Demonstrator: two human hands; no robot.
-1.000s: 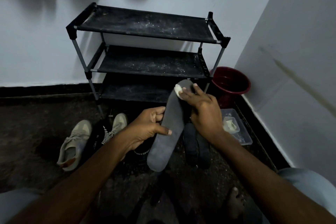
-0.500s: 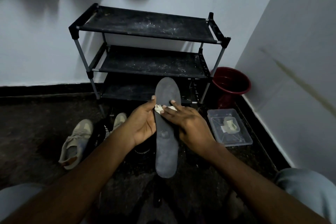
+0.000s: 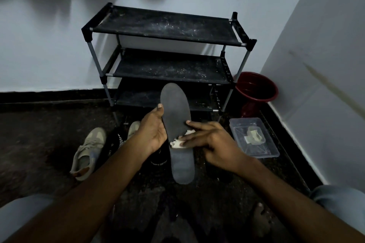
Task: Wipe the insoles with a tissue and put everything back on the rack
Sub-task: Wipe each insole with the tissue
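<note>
A dark grey insole (image 3: 176, 108) stands nearly upright in front of me, toe end up. My left hand (image 3: 153, 132) grips its left edge near the middle. My right hand (image 3: 212, 142) presses a crumpled white tissue (image 3: 178, 141) against the insole's lower half with flat fingers. Behind them stands the black three-shelf rack (image 3: 167, 27), its shelves dusty and bare. A beige sneaker (image 3: 87, 152) lies on the floor to the left, with a second one (image 3: 133, 126) partly hidden behind my left wrist.
A dark red bucket (image 3: 256, 89) sits in the corner right of the rack. A clear plastic box (image 3: 254, 138) holding a scrap of tissue lies on the floor at the right wall. A dark shoe (image 3: 116, 144) rests between the sneakers. My bare foot (image 3: 260, 221) shows below.
My right hand has wiped the tissue from the insole's toe end down to its lower half. The insole has swung from tilted to nearly upright.
</note>
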